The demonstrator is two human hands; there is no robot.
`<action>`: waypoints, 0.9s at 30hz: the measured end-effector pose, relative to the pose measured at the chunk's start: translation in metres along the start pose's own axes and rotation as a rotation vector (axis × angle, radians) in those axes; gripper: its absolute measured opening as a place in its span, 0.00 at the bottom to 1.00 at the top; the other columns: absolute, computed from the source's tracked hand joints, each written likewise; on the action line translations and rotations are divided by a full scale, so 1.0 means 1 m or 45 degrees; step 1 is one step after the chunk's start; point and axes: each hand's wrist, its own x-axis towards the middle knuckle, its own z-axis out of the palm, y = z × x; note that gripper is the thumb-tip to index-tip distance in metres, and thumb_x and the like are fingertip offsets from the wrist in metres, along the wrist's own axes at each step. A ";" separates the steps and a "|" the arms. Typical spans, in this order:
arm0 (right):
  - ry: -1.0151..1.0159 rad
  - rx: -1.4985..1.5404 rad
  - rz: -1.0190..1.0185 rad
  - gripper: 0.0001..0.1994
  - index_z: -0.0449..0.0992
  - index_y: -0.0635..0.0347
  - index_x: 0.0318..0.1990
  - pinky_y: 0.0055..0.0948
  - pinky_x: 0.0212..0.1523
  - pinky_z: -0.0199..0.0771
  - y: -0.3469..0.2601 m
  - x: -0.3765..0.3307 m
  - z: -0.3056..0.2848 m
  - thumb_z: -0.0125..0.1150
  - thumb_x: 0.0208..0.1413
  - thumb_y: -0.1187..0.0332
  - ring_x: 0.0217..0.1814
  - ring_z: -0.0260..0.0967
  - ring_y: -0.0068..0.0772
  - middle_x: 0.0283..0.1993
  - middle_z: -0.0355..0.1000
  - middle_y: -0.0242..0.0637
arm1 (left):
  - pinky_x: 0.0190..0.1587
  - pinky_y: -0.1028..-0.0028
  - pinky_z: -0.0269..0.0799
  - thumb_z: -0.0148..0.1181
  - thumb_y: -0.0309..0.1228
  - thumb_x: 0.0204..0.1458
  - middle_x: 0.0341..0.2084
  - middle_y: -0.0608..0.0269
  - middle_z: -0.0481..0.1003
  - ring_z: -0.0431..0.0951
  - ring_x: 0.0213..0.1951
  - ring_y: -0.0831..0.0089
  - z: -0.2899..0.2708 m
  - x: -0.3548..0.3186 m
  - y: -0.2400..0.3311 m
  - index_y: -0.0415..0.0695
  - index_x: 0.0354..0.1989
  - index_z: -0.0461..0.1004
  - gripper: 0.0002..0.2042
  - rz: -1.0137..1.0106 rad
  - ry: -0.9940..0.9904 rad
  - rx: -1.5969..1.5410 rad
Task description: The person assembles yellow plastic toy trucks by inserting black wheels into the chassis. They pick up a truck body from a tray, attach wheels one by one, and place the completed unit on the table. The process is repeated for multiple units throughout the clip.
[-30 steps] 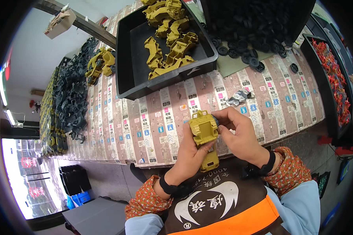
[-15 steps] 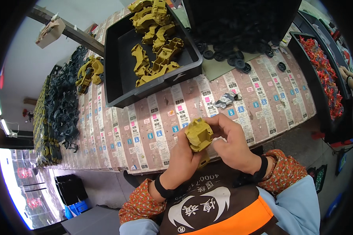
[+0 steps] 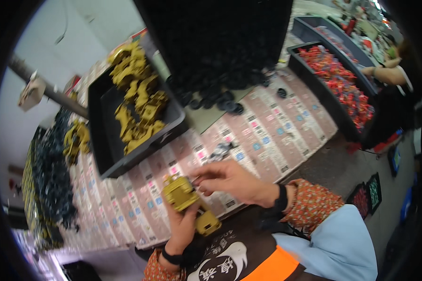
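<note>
My left hand (image 3: 182, 225) holds an olive-yellow plastic toy vehicle body (image 3: 186, 201) in front of my chest, above the table's near edge. My right hand (image 3: 227, 181) is just right of it, fingers pinched at the toy's top right side; whether something small sits between the fingertips is too blurred to tell. A few small grey parts (image 3: 220, 151) lie on the table just beyond my right hand.
A dark tray (image 3: 109, 164) with several yellow toy bodies stands at the back left. Black wheels (image 3: 220, 96) spill from a black bin behind. A tray of red parts (image 3: 342, 89) is at right, with another person's arm (image 3: 387, 72) near it. Dark green parts (image 3: 51, 178) pile at left.
The view has swung and tilted. My right hand has come off the toy's side and now pinches at its top right; my left hand still holds the toy.
</note>
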 end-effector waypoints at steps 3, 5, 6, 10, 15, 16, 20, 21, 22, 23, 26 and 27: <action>-0.053 -0.440 -0.182 0.19 0.77 0.60 0.62 0.26 0.54 0.77 0.001 -0.002 0.003 0.65 0.64 0.72 0.55 0.74 0.23 0.53 0.74 0.32 | 0.61 0.69 0.70 0.58 0.22 0.65 0.59 0.61 0.69 0.72 0.58 0.72 -0.004 -0.005 0.001 0.46 0.75 0.47 0.34 -0.029 0.048 -0.177; -0.005 -0.510 -0.273 0.19 0.77 0.60 0.62 0.25 0.55 0.77 0.011 -0.004 0.002 0.66 0.64 0.72 0.54 0.73 0.22 0.52 0.74 0.31 | 0.62 0.68 0.69 0.58 0.24 0.65 0.59 0.61 0.69 0.72 0.58 0.72 -0.007 -0.004 -0.003 0.45 0.75 0.49 0.32 -0.103 -0.030 -0.242; -0.001 -0.397 -0.245 0.20 0.77 0.60 0.62 0.25 0.55 0.77 0.016 -0.004 0.001 0.67 0.63 0.72 0.54 0.73 0.22 0.52 0.74 0.32 | 0.62 0.68 0.69 0.59 0.24 0.65 0.59 0.61 0.69 0.72 0.58 0.72 -0.009 -0.004 -0.003 0.45 0.74 0.51 0.32 -0.140 -0.053 -0.266; -0.028 -0.160 -0.256 0.21 0.75 0.60 0.62 0.23 0.56 0.77 0.013 -0.009 0.004 0.69 0.61 0.73 0.56 0.72 0.22 0.52 0.74 0.32 | 0.62 0.68 0.69 0.59 0.30 0.67 0.58 0.62 0.71 0.73 0.58 0.72 -0.010 -0.009 0.009 0.43 0.71 0.58 0.26 -0.186 -0.183 -0.304; 0.076 -0.758 -0.432 0.19 0.76 0.71 0.56 0.26 0.46 0.80 0.002 -0.028 0.008 0.69 0.61 0.71 0.45 0.78 0.23 0.45 0.80 0.42 | 0.62 0.67 0.70 0.59 0.32 0.67 0.59 0.63 0.74 0.74 0.58 0.71 -0.013 -0.014 0.016 0.42 0.68 0.65 0.23 -0.282 -0.306 -0.271; 0.073 -0.687 -0.328 0.18 0.76 0.71 0.56 0.26 0.45 0.80 0.002 -0.028 0.006 0.69 0.61 0.70 0.44 0.78 0.23 0.44 0.80 0.41 | 0.61 0.66 0.72 0.58 0.32 0.68 0.57 0.62 0.74 0.75 0.57 0.70 -0.012 -0.014 0.014 0.42 0.68 0.65 0.22 -0.280 -0.334 -0.221; 0.063 -0.302 0.053 0.17 0.78 0.70 0.54 0.24 0.44 0.80 0.002 -0.029 0.005 0.71 0.61 0.71 0.44 0.77 0.21 0.44 0.80 0.36 | 0.59 0.65 0.75 0.54 0.30 0.69 0.56 0.59 0.74 0.78 0.54 0.67 -0.011 -0.012 0.009 0.41 0.69 0.63 0.22 -0.260 -0.441 -0.156; 0.058 -0.178 0.147 0.16 0.79 0.69 0.53 0.24 0.44 0.80 0.004 -0.028 0.007 0.71 0.61 0.71 0.44 0.77 0.21 0.44 0.81 0.34 | 0.59 0.64 0.75 0.54 0.30 0.69 0.56 0.59 0.74 0.77 0.54 0.67 -0.015 -0.014 0.009 0.41 0.69 0.63 0.22 -0.263 -0.468 -0.202; 0.033 -0.203 0.117 0.15 0.79 0.68 0.52 0.23 0.44 0.79 0.002 -0.028 0.007 0.71 0.61 0.71 0.43 0.77 0.20 0.43 0.81 0.34 | 0.59 0.64 0.75 0.54 0.30 0.69 0.57 0.59 0.74 0.77 0.54 0.67 -0.017 -0.016 0.010 0.41 0.69 0.63 0.22 -0.266 -0.492 -0.250; 0.006 -0.229 0.089 0.14 0.79 0.68 0.51 0.23 0.43 0.78 -0.004 -0.027 0.004 0.71 0.61 0.71 0.43 0.77 0.20 0.42 0.81 0.34 | 0.60 0.66 0.73 0.55 0.29 0.68 0.58 0.60 0.73 0.75 0.57 0.69 -0.015 -0.015 0.011 0.41 0.69 0.63 0.22 -0.318 -0.455 -0.233; -0.028 -0.774 -0.095 0.12 0.82 0.64 0.47 0.23 0.42 0.77 -0.017 -0.011 -0.005 0.72 0.61 0.68 0.40 0.77 0.18 0.38 0.81 0.31 | 0.60 0.68 0.72 0.57 0.29 0.66 0.56 0.62 0.74 0.75 0.56 0.72 -0.003 -0.013 0.019 0.41 0.69 0.62 0.24 -0.362 -0.269 -0.322; -0.107 -0.933 -0.089 0.11 0.83 0.63 0.44 0.23 0.41 0.77 -0.029 0.000 -0.015 0.70 0.62 0.64 0.38 0.77 0.18 0.35 0.81 0.30 | 0.58 0.68 0.73 0.59 0.29 0.65 0.54 0.63 0.74 0.76 0.54 0.72 0.000 -0.009 0.021 0.42 0.68 0.61 0.24 -0.329 -0.209 -0.319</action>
